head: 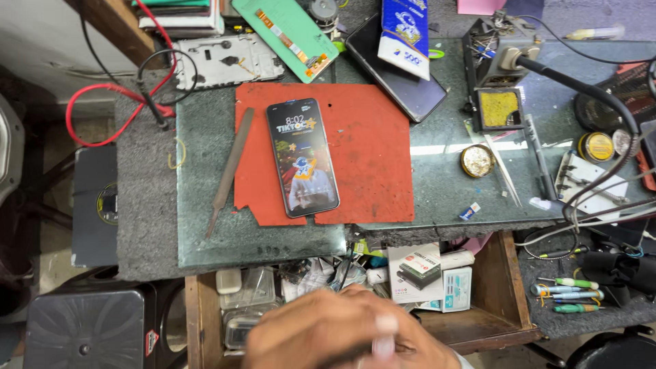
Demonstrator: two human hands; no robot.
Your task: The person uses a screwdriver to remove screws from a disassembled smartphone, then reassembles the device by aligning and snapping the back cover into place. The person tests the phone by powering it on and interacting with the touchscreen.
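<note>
My two hands are pressed together at the bottom edge, blurred, above an open wooden drawer (509,287). My left hand (301,335) lies on the left of the pair, my right hand (417,345) on the right. A small pale thing (384,342) shows between the fingers; the blur hides what it is and which hand holds it. Farther up, a smartphone (303,157) with a lit screen lies face up on a red mat (369,157), apart from both hands.
A metal file (230,167) lies left of the phone on the glass plate (260,239). A second dark phone (396,68), a soldering stand (497,82), tweezers (504,171) and a brass tin (477,160) lie to the right. Small boxes (430,277) fill the drawer. Screwdrivers (567,295) lie at the right.
</note>
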